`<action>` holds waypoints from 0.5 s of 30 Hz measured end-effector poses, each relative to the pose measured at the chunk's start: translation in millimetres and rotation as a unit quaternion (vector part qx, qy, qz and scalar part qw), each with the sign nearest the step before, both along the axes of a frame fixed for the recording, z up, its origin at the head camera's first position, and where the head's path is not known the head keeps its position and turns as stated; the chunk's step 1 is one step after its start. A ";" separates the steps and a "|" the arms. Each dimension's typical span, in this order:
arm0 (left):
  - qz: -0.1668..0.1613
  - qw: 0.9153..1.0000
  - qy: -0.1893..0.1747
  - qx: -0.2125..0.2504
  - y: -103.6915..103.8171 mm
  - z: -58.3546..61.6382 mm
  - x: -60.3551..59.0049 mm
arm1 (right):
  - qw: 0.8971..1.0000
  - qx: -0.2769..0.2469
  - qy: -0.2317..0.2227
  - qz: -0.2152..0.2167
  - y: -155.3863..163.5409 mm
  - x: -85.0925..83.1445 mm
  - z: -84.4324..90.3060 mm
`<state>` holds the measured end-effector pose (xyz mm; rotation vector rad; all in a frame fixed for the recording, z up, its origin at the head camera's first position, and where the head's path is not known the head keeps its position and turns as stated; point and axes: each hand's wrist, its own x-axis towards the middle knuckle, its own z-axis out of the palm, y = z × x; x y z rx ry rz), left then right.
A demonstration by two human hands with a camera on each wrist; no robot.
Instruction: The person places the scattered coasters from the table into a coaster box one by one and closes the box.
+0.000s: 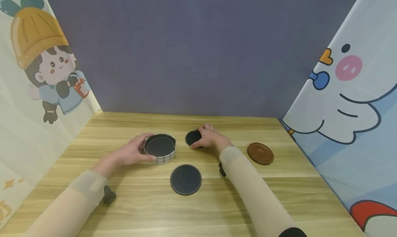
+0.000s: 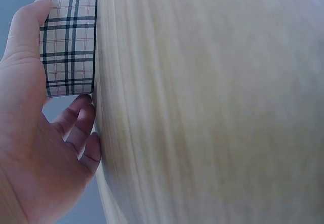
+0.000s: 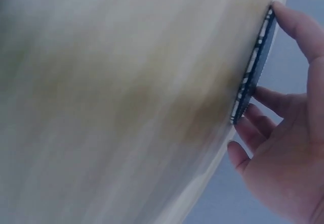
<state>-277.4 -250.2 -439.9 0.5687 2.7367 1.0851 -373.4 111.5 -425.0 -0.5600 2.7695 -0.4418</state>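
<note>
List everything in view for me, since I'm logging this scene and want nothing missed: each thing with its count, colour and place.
plaid holder: 1, beige check with dark inside, left of the table's middle, gripped by the left hand.
dark coasters: 2, black; one flat near the front middle, one tilted up in the right hand.
brown coaster: 1, brown, flat at the right.
table: 1, light wood.
cartoon panels: 2, a child at left, a white animal at right.
back wall: 1, grey-blue.
left hand: 1, on the holder.
right hand: 1, pinching the tilted coaster.
</note>
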 end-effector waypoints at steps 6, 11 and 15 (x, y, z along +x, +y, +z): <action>0.001 1.000 -0.004 -0.007 -0.8 0.1 -0.8 | 0.999 0.031 -0.001 0.026 12.4 11.2 4.6; 0.000 1.000 -0.003 -0.005 -1.3 -0.3 -1.5 | 0.999 0.035 0.001 0.041 21.2 20.6 7.4; 0.000 1.000 -0.001 -0.009 -1.3 -1.3 -1.4 | 0.998 0.036 0.003 0.050 27.5 26.6 8.1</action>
